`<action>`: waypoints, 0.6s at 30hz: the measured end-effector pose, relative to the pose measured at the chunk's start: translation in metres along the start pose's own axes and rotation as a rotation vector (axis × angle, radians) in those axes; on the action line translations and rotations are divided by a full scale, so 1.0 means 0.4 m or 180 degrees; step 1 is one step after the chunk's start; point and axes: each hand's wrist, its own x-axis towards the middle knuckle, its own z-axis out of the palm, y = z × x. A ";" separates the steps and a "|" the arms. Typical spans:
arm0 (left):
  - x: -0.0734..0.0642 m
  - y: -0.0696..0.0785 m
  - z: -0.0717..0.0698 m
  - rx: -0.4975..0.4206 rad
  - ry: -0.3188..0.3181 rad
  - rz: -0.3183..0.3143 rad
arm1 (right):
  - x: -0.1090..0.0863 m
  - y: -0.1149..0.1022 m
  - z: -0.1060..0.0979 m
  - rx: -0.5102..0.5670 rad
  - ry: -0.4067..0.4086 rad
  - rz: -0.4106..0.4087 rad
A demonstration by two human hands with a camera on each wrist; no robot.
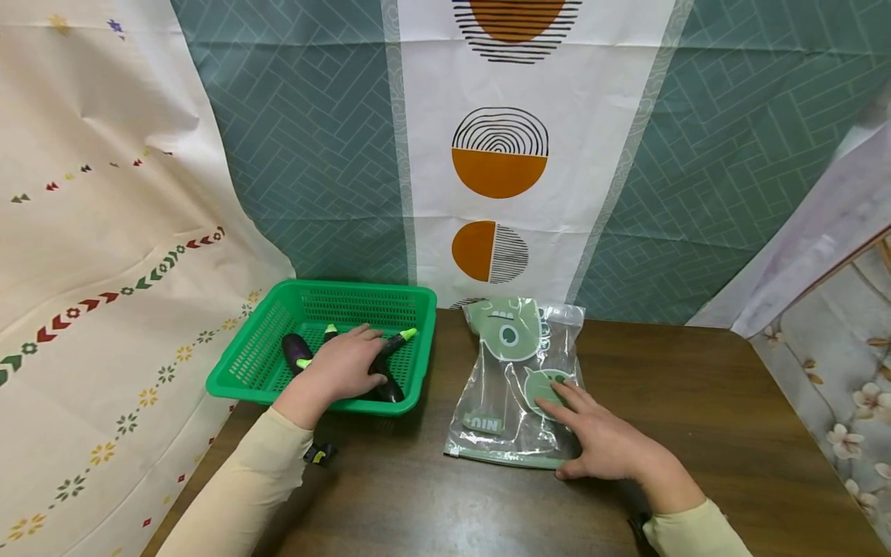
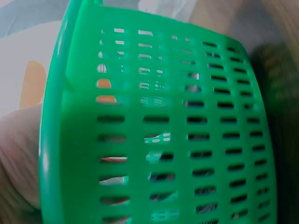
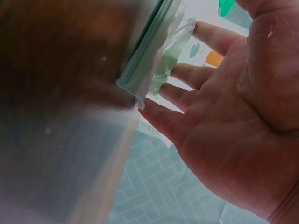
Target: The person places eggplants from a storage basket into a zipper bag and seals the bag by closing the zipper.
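Note:
Dark eggplants (image 1: 393, 391) with bright green stem ends lie in a green plastic basket (image 1: 362, 288). My left hand (image 1: 344, 363) reaches over the front rim among them, its fingers extended across the eggplants and its thumb apart. In the left wrist view the slotted basket wall (image 2: 79, 140) hides most of that hand. A clear zip bag (image 1: 490, 387) with green cartoon prints lies flat right of the basket. My right hand (image 1: 602, 441) is spread over its lower right corner. Its fingertips touch the bag's edge in the right wrist view, beside the green zip strip (image 3: 145, 60).
Basket and bag share a brown wooden table (image 1: 390, 495). A patterned cloth (image 1: 320, 139) hangs behind them, and a cream printed cloth (image 1: 104, 309) drapes on the left. A small black item with a yellow mark (image 1: 319, 454) shows by my left sleeve.

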 end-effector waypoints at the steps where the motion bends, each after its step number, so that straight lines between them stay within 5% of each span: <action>1: 0.000 -0.003 -0.001 0.0035 -0.0021 0.0029 | 0.000 0.000 0.000 -0.0003 0.0002 -0.0002; 18: 0.011 -0.017 0.002 0.0257 -0.0167 0.0434 | -0.001 -0.001 0.002 0.0017 -0.0004 0.0005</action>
